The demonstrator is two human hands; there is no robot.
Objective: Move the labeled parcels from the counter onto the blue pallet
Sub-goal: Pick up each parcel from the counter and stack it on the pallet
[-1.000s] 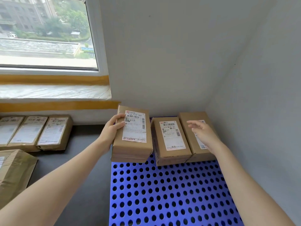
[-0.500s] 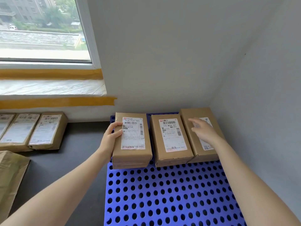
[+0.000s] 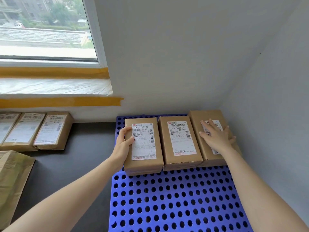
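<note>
Three labeled parcels lie in a row along the far edge of the blue pallet point(image 3: 175, 198), each flat with its label up. The left parcel point(image 3: 143, 144) sits at the pallet's left rear corner, its near end just over the left edge. The middle parcel point(image 3: 179, 141) lies just beside it, with a narrow gap showing between them. The right parcel point(image 3: 203, 149) touches the middle one and lies close against the side wall point(image 3: 275, 114).

The left hand point(image 3: 122, 144) grasps the left parcel along its left side: the thumb lies on the label and the fingers curl over the top edge. The right hand point(image 3: 217, 137) lies flat on top of the right parcel, fingers straight and spread, gripping nothing.

Status: three parcels are on the pallet, though the left one appears not yet let go. Most of the pallet surface in front of the row is bare.

Outstanding: a row of three labeled parcels point(image 3: 31, 129) remains on the dark counter point(image 3: 80, 156) beneath the window point(image 3: 46, 29), well apart from the pallet. A larger brown-wrapped package point(image 3: 11, 181) lies at the near left; whether it carries a label cannot be judged from this angle. At a fair estimate the job stands about half done, with at least three moves left.
</note>
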